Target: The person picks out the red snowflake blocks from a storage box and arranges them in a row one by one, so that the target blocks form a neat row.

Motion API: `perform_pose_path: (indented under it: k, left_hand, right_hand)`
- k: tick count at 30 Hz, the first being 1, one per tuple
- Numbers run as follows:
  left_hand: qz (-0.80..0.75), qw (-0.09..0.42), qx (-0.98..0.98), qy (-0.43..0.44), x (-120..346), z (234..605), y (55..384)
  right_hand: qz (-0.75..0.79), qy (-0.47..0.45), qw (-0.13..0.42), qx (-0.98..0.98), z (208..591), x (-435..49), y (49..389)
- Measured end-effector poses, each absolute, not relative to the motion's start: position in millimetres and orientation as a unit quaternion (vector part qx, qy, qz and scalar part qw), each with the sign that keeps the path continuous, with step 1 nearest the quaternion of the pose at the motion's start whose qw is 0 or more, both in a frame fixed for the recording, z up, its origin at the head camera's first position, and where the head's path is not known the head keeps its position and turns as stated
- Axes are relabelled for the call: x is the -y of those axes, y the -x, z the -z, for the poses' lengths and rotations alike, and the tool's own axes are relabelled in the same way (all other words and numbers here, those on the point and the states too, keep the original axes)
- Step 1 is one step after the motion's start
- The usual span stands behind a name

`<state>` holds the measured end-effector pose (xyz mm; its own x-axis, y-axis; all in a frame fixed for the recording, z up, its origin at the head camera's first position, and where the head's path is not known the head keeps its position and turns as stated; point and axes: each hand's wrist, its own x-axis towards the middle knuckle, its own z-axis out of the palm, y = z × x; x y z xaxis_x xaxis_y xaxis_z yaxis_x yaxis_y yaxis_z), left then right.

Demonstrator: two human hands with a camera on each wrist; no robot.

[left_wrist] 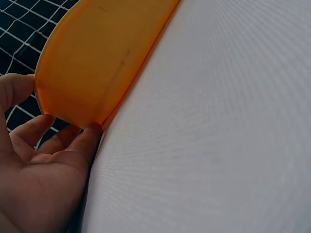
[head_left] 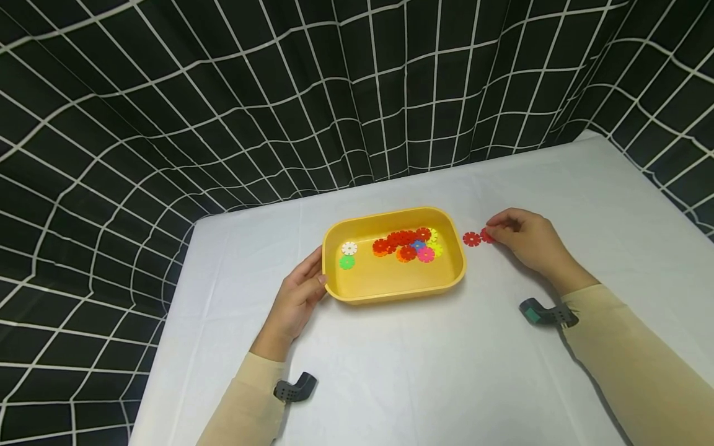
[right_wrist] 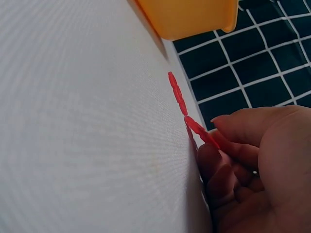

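Observation:
My left hand (head_left: 297, 298) grips the left end of a yellow plastic bin (head_left: 385, 290), its thumb near the rim and its fingers against the outer wall (left_wrist: 92, 68). To the right of the bin, my right hand (head_left: 527, 243) pinches a red notched disc (right_wrist: 201, 132), partly hidden by the fingers. Just left of that disc is another red notched disc (head_left: 471, 239), its edge close to or touching the held one; I cannot tell whether they are joined. In the bin, a heap of red discs (head_left: 403, 238) lies right of centre.
Yellow, orange, blue and pink discs (head_left: 426, 254) mix with the red heap. A white disc (head_left: 349, 248) and a green disc (head_left: 347, 262) lie at the bin's left. The white-covered table (head_left: 390, 371) meets a black grid curtain (head_left: 357, 99) behind.

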<state>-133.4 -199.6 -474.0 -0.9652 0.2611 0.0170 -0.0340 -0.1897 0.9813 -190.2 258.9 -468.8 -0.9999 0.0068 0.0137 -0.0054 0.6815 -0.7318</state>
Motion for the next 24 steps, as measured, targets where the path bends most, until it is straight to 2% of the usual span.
perform_pose_path:
  k: [24]
  left_hand:
    - [-0.765, 0.096, -0.631, -0.086, 198.7, 472.1, 132.3]
  right_hand:
    - [-0.414, 0.005, 0.004, 0.91, 468.4, -261.0, 188.4]
